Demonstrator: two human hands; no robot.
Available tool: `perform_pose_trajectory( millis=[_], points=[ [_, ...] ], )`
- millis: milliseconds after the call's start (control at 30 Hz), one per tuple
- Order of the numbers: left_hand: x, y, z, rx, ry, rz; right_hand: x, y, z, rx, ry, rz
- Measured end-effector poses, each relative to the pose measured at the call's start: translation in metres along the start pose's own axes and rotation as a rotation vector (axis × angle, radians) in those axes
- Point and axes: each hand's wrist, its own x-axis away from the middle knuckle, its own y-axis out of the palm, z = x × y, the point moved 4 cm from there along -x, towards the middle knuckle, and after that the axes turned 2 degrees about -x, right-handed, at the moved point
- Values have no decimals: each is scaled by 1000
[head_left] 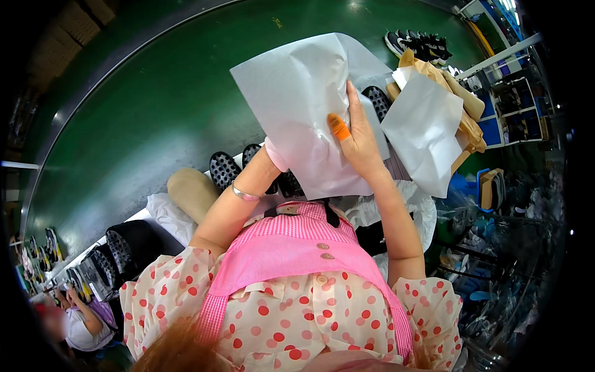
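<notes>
A large sheet of thin white paper point(291, 93), creased down its middle, is held up in front of me. My right hand point(359, 139) grips it near its right side, with the thumb, in an orange finger cover, lying on top. My left hand point(276, 156) reaches under the sheet from the left; only the part by the wrist shows, and its fingers are hidden. Whether anything is inside the sheet cannot be seen. Dark shoes with round-studded soles point(223, 170) lie just beyond my left forearm, partly covered by the paper.
More white sheets point(427, 124) lie at the right, over crumpled brown paper point(474, 133). Black shoes point(418, 44) stand on the green floor point(149, 111) beyond. A beige rounded thing point(192, 192) is left of my arm. Another person point(90, 325) sits far left; shelving point(517, 111) stands right.
</notes>
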Motion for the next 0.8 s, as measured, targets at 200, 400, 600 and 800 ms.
perform_pose_trajectory(
  millis=[200,400,600,800],
  points=[
    [0,3,-6,-27,-58,37,14,4,19,-143,119,-33],
    [4,-4,-12,-87,-235,99,29,13,59,-770,480,-61],
    [1,5,-26,-62,-190,213,14,-13,59,-242,159,250],
    [-11,18,-48,-106,-25,200,1,-45,56,-125,-203,112]
  ],
)
